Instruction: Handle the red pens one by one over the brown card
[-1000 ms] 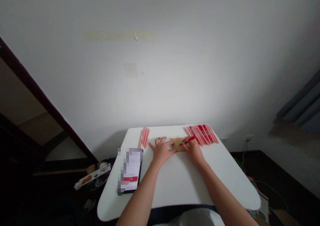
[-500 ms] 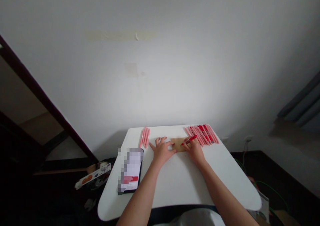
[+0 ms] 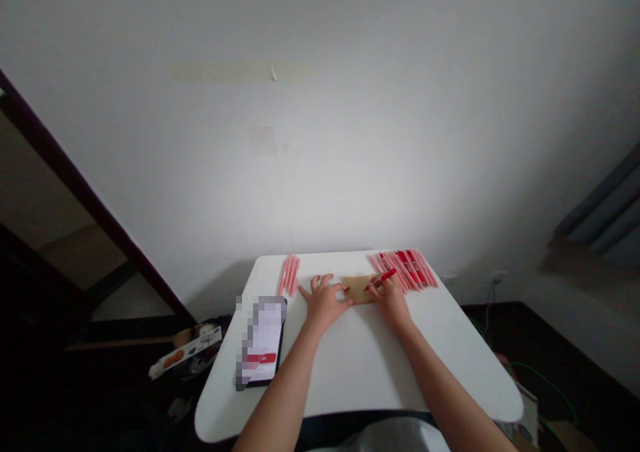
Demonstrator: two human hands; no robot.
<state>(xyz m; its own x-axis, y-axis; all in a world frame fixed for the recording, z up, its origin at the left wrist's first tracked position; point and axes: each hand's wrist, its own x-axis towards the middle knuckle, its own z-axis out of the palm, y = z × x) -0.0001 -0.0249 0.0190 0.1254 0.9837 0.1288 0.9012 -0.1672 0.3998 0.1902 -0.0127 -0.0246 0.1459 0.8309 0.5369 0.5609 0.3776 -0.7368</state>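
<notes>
A small brown piece of paper or card (image 3: 357,292) lies on the white table (image 3: 360,365). At its left edge is my left hand (image 3: 323,300), fingers spread, with the thumb and index fingertips touching the paper. My right hand (image 3: 390,299) is closed around a red pen (image 3: 384,278), whose tip points down and left onto the paper. Just beyond that hand lies a row of pink and red pens (image 3: 407,269). Several pink pens (image 3: 290,274) lie beyond my left hand.
A phone (image 3: 263,342) with a lit, partly pixelated screen rests on the table's left side. Behind the table rises a pale wall (image 3: 320,172). Boxes and clutter (image 3: 187,352) sit on the floor at left, and a green cable (image 3: 545,372) runs at right.
My right hand and the red pen have shifted slightly to the right over the paper. My left hand stays where it was.
</notes>
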